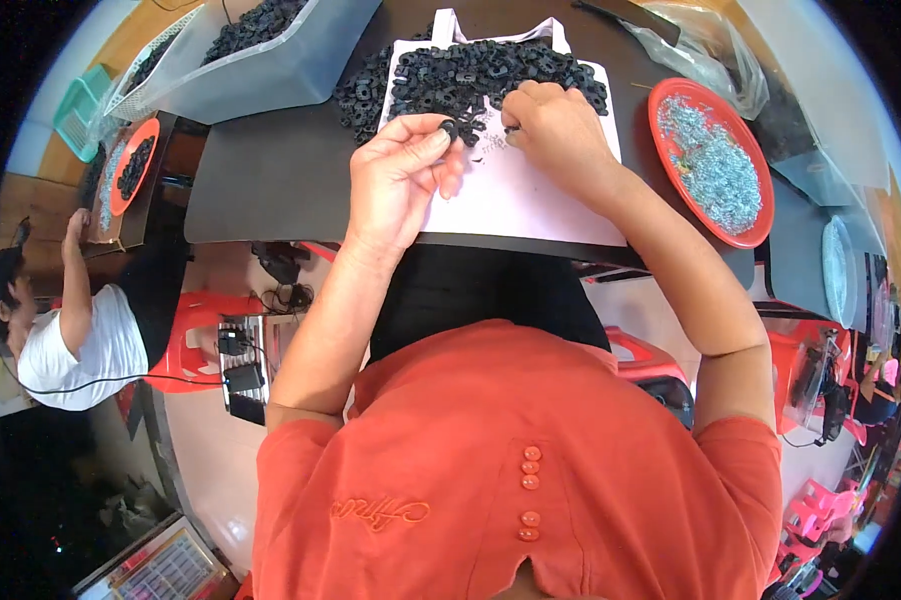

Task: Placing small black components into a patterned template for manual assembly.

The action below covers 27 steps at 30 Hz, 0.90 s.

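My left hand (pixel 395 175) pinches a small black plastic part (pixel 448 129) between thumb and forefinger, above a flat white bag with handles (pixel 525 208). My right hand (pixel 558 135) is to its right, over the same bag, with its fingers curled together. Something dark shows at its fingertips, too small to make out. Between the hands lie a few loose black parts and a scatter of tiny light pieces (pixel 492 142). Beyond them spreads a heap of black plastic parts (pixel 470 78), covering the far part of the bag and spilling onto the table to its left.
A red plate (pixel 759 215) of small silvery pieces stands right of the bag. A translucent bin (pixel 270 90) with more black parts is at far left on the dark table (pixel 270 185). A clear plastic bag (pixel 725 50) lies far right. Another person (pixel 85 320) works at left.
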### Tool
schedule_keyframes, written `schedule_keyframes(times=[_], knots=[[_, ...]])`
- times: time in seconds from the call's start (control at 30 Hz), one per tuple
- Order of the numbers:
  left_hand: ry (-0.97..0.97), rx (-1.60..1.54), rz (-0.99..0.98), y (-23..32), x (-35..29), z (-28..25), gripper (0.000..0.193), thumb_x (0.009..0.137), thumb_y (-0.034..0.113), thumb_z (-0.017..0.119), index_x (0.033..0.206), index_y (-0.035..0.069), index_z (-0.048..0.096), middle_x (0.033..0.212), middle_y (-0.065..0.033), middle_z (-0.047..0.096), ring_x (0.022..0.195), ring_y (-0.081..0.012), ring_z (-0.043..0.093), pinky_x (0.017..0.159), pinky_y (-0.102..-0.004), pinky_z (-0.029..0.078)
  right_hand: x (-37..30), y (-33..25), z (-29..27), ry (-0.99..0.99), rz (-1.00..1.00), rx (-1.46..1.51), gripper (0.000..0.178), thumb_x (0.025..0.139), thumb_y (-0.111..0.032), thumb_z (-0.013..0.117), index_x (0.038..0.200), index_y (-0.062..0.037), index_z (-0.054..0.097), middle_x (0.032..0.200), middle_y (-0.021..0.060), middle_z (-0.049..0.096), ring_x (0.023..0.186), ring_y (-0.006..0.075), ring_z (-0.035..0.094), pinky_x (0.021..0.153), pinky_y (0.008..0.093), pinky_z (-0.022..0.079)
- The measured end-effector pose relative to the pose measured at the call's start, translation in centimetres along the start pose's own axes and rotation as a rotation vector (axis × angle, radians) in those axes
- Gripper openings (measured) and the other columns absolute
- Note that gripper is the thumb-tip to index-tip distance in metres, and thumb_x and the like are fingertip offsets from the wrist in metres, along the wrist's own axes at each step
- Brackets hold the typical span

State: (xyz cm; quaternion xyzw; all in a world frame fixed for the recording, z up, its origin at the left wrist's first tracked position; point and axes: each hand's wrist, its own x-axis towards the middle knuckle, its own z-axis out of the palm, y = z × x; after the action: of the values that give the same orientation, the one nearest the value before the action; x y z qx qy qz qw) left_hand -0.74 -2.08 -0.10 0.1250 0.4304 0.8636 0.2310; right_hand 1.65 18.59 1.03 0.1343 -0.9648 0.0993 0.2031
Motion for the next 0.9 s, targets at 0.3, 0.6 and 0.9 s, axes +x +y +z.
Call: schedule_keyframes(times=[0.3, 0.6, 0.9], knots=[[0.053, 0.094, 0.054, 1.3, 2.4, 3.3, 0.015, 0.088, 0.001, 0.061, 0.100, -0.007, 0.058, 0.083, -0.0167, 0.064, 0.064, -0.0206, 0.062, 0.050, -0.0273, 0.046, -0.5, 0.9, 0.5, 0.140, -0.089, 0.086, 0.012, 0.070, -0.003, 0.063, 0.082, -0.0055, 0.058, 0.084, 0.0081, 0.061, 0.088, 0.0285, 0.059, 0.075, 0.0398, 0.041], [0.226, 0.128, 0.205, -0.2, 6.3, 5.2, 0.016, 0.088, 0.003, 0.061, 0.100, -0.008, 0.059, 0.084, -0.0133, 0.063, 0.069, -0.0209, 0.064, 0.060, -0.0276, 0.052, -0.3, 1.0, -1.8, 0.102, 0.097, 0.651, 0.011, 0.075, 0.000, 0.064, 0.083, -0.0004, 0.057, 0.079, 0.0074, 0.062, 0.075, 0.0203, 0.062, 0.066, 0.0306, 0.048], [0.182, -0.091, 0.126, -0.9, 7.6, 6.4, 0.015, 0.092, 0.009, 0.057, 0.100, -0.003, 0.055, 0.090, -0.0150, 0.062, 0.094, -0.0336, 0.062, 0.087, -0.0432, 0.051, -0.6, -1.4, -2.2, 0.153, 0.041, 0.740, 0.014, 0.077, 0.002, 0.064, 0.091, 0.0012, 0.061, 0.083, 0.0068, 0.063, 0.075, 0.0151, 0.061, 0.071, 0.0267, 0.048]])
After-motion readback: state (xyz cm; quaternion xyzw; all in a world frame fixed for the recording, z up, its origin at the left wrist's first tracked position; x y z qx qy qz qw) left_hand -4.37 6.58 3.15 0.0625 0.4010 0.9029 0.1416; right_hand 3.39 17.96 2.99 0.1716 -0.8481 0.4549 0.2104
